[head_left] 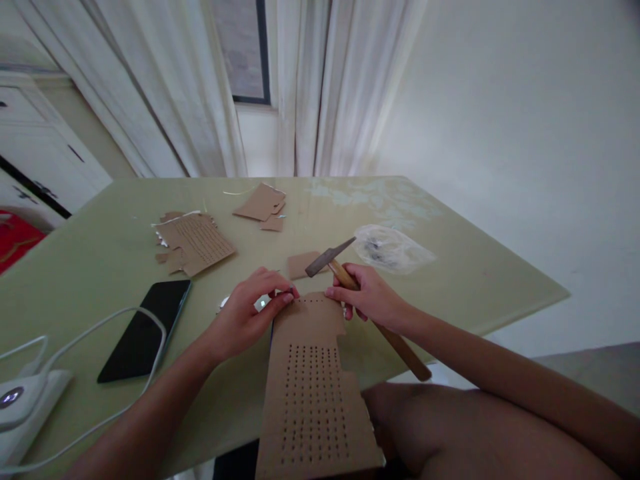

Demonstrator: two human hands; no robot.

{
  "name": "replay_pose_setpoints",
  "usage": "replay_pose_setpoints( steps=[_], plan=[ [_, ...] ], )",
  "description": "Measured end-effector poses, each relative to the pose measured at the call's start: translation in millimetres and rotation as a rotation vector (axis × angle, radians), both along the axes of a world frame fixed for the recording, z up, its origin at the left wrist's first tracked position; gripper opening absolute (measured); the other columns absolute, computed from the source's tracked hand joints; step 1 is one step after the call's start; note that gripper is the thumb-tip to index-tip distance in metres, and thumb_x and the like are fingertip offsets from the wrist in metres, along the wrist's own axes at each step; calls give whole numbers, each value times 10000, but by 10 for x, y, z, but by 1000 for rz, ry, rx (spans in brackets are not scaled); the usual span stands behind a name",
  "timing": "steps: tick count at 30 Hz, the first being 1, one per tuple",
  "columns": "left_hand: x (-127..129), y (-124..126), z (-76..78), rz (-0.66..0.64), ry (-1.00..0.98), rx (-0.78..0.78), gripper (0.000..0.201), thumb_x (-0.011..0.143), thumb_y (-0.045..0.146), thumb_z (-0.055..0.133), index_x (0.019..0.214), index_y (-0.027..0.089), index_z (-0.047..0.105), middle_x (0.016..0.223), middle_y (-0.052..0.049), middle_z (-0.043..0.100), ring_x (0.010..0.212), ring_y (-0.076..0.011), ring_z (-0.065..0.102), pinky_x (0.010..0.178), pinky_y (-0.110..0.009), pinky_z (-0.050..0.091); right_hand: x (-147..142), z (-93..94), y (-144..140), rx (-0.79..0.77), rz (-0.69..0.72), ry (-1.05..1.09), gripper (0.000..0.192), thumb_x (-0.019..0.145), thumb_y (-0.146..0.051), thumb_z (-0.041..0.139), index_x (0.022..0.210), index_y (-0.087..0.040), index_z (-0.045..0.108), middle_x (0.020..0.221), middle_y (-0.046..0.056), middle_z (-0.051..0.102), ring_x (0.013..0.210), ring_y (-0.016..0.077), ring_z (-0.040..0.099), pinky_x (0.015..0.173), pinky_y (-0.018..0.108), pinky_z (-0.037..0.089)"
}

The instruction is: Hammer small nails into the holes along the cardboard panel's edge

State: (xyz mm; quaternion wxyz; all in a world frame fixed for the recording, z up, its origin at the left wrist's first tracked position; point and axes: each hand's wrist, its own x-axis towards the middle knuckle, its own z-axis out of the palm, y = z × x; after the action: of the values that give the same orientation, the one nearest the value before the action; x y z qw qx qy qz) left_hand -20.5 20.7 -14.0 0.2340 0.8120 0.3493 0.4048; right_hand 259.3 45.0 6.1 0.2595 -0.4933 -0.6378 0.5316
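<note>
A long brown cardboard piece (313,393) punched with rows of small holes lies over the near edge of the pale green table (450,267). My left hand (250,310) pinches its far left corner, fingertips pressed together on something too small to make out. My right hand (370,297) grips a wooden-handled hammer (340,263) close to its dark metal head. The head points left, just above the cardboard's far edge. The handle runs back under my wrist toward the table's edge.
A black phone (145,330) lies left of my left hand beside a white cable (100,327) and a white charger (20,400). More cardboard pieces (197,243) sit further back, another (261,201) behind. A clear plastic bag (390,250) lies right of the hammer.
</note>
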Motion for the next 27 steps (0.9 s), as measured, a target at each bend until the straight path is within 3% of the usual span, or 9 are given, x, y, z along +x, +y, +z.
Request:
replay_pose_setpoints(
  steps=[9,13,18,22,27],
  plan=[
    [0,-12,29,-27,6,24,145,1090,175,634,1016,241,741,940,16,774,885,-158,648,831,-284,482,-11,15,-13,11,7,-32,323,906,-448,809,909,-237,565,697,-49,640,486,124,639,373,214,417],
    [-5,-16,41,-35,8,42,150,1090,161,628,1019,234,738,951,12,778,882,-155,655,834,-284,482,5,47,13,134,8,-139,279,988,-456,709,891,-226,586,726,-34,628,467,113,561,443,259,407],
    [-13,-9,41,-43,18,63,126,1085,167,649,1038,232,747,969,9,788,894,-151,668,853,-284,493,9,429,-24,481,71,-331,342,1083,-398,586,790,-221,578,646,-37,556,583,139,526,590,284,360],
    [-10,-9,51,-36,26,81,134,1078,164,653,1024,226,758,972,-3,797,888,-161,671,845,-297,501,-99,821,-174,617,112,-443,336,1109,-355,593,804,-225,538,654,-42,550,606,143,519,629,292,312],
    [-16,-25,48,-25,41,138,147,1072,154,648,1017,224,766,988,-10,811,886,-173,689,850,-318,505,-297,978,-325,641,241,-631,299,1113,-338,621,846,-213,566,696,-25,574,624,148,484,638,314,247]
  ],
)
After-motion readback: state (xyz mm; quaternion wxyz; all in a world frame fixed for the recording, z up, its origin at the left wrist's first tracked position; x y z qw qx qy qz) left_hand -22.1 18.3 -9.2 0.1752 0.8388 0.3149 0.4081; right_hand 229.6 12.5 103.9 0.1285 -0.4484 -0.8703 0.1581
